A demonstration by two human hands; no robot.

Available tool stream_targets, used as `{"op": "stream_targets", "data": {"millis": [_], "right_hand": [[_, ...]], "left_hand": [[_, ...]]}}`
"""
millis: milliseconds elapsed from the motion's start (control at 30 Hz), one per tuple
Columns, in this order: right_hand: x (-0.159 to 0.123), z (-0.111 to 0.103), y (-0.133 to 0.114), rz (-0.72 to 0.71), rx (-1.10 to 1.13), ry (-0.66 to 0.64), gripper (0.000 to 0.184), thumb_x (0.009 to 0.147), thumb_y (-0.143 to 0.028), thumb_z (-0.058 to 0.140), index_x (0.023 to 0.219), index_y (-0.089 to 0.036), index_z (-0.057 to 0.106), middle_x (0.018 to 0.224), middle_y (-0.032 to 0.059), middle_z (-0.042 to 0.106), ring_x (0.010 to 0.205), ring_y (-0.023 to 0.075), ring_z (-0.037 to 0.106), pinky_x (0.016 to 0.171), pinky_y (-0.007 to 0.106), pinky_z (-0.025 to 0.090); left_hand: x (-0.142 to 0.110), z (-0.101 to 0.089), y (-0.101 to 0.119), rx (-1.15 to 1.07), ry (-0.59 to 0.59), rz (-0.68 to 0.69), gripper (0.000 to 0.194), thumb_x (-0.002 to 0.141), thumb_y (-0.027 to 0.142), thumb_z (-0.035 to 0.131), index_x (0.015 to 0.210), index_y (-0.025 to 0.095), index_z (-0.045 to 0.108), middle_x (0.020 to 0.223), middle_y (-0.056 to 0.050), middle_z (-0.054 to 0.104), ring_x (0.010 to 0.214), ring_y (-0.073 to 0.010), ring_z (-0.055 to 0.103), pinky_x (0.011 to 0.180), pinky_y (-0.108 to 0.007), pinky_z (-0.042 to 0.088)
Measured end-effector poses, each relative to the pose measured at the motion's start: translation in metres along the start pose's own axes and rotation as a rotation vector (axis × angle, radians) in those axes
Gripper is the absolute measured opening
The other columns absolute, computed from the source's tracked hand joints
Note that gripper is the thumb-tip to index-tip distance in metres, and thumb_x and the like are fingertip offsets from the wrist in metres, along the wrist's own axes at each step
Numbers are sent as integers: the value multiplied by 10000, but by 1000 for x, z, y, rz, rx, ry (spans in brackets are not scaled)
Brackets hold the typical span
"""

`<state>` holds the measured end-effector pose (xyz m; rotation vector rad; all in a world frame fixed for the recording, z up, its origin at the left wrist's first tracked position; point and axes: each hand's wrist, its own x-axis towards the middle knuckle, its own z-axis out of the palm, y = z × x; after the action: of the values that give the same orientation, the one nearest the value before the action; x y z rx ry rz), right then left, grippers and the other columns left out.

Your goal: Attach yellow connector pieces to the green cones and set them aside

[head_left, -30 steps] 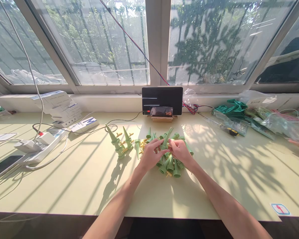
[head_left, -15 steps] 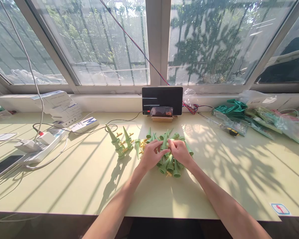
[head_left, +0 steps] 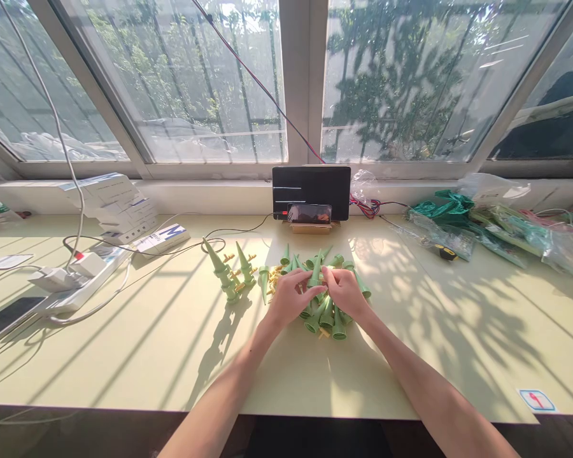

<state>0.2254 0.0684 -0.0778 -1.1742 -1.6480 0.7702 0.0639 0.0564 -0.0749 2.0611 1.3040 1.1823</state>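
My left hand (head_left: pixel 292 296) is closed around a green plant watering spike (head_left: pixel 316 272), whose pointed end is up. Close against its right side, my right hand (head_left: pixel 347 292) is pinched; whatever lies between its fingertips is too small to make out. Beneath and around both hands is a pile of green spikes (head_left: pixel 339 327), some with their hollow ends facing me. Small yellow valves (head_left: pixel 273 280) lie by my left hand, partly covered. Farther left, stacked spikes (head_left: pixel 218 270) with yellow valves on their sides stand upright beside a shorter stack (head_left: pixel 244 264).
Behind the pile, a phone (head_left: pixel 309 214) leans on a stand before a black tablet (head_left: pixel 311 184). A power strip (head_left: pixel 93 280) with cables and white boxes (head_left: pixel 117 207) sit at left. Plastic bags (head_left: pixel 499 232) and a yellow-black tape measure (head_left: pixel 445 252) lie at right.
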Motion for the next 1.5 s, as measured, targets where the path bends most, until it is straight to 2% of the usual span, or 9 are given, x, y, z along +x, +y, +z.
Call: {"op": "stream_targets", "data": {"millis": [100,267,367,567,767,933,1167,1367,1500], "right_hand": [[1,0,2,17,35,-12,507,923,-449,410,518,-215,214,476,-49,214,461,85,238,464,263,205],[2,2,9,155,217,-85,488,919,-486,393,527,-228,260,447,-50,265,393,81,247,414,266,184],[2,3,9,127,179,-50,492,918,-473,406,519,-222,266,457,-46,278,411,80,252,427,264,188],[0,1,1,-1,14,14,491,925,-419,411,530,-213,204,484,-49,211,467,82,226,467,264,189],[2,1,4,24,69,-11,502,927,-450,407,516,-213,244,470,-42,274,455,82,255,457,259,202],[3,2,8,74,148,-23,508,919,-497,410,521,-217,264,463,-39,300,446,85,265,441,256,211],[-1,-1,-2,-5,3,1,506,938,-447,401,533,-209,212,489,-49,216,479,84,213,480,264,206],[1,0,3,25,82,-19,511,935,-476,406,529,-213,241,475,-46,262,458,83,242,453,255,205],[2,2,6,68,155,-26,514,927,-506,405,531,-218,254,471,-44,281,438,81,251,436,251,206]], "left_hand": [[0,1,-2,-36,-5,-1,351,792,482,703,984,190,739,733,5,545,604,-104,501,546,-232,457],[0,4,-4,-55,0,42,419,815,451,690,1170,227,692,878,-21,616,656,-111,528,569,-234,479],[0,4,-3,-39,0,38,421,810,445,697,1166,221,695,854,-16,610,633,-106,515,561,-232,471],[0,2,1,-23,-16,-5,338,808,473,687,992,195,747,707,12,527,575,-97,484,537,-227,453],[0,3,-2,-55,-15,19,410,821,432,684,1170,218,695,835,-18,608,630,-106,515,554,-226,471],[0,4,-3,-55,-10,43,395,837,422,667,1178,225,688,882,-29,625,640,-109,518,568,-230,480],[-1,3,2,19,-13,23,326,843,477,643,957,190,747,683,9,521,555,-97,455,543,-232,438],[0,3,-1,-25,-23,26,406,846,436,653,1188,219,685,825,-18,610,619,-108,513,561,-229,467],[-1,4,-1,-27,-9,38,398,841,425,662,1184,225,686,850,-18,621,618,-105,512,575,-233,471]]}}
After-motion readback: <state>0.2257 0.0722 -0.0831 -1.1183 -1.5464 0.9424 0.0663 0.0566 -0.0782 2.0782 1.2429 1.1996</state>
